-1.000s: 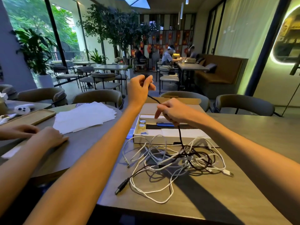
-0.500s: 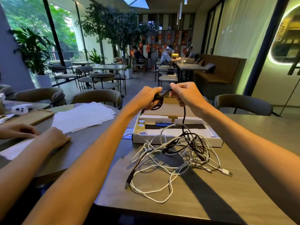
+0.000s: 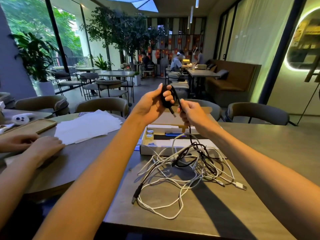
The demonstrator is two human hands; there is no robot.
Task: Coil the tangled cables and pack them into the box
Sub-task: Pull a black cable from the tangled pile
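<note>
Grey, matte tabletop (image 3: 173, 219), near edge: a loose tangle of cables (image 3: 187, 168), thin white cords crossing black ones, lies between the person's forearms. A black plug (image 3: 135, 198) trails nearest, and a flat white plug (image 3: 240, 185) lies at the tangle's right. Behind it stands a shallow white cardboard box (image 3: 152, 150), open, its front wall partly hidden by the far loops; inside are two tape rolls (image 3: 149, 133) and a blue pen (image 3: 173, 135). Above the box, the left hand (image 3: 150, 104) grips a small black coil (image 3: 166, 105), fingers curled through its loops. The right hand (image 3: 192, 111), just beside it, pinches the same cable's strand, which drops into the tangle. Left: a second person's hands (image 3: 43, 146) rest on a round table (image 3: 78, 161), near white paper sheets (image 3: 90, 125) and a wooden tray (image 3: 29, 127). Beyond: padded chairs (image 3: 103, 104).
</note>
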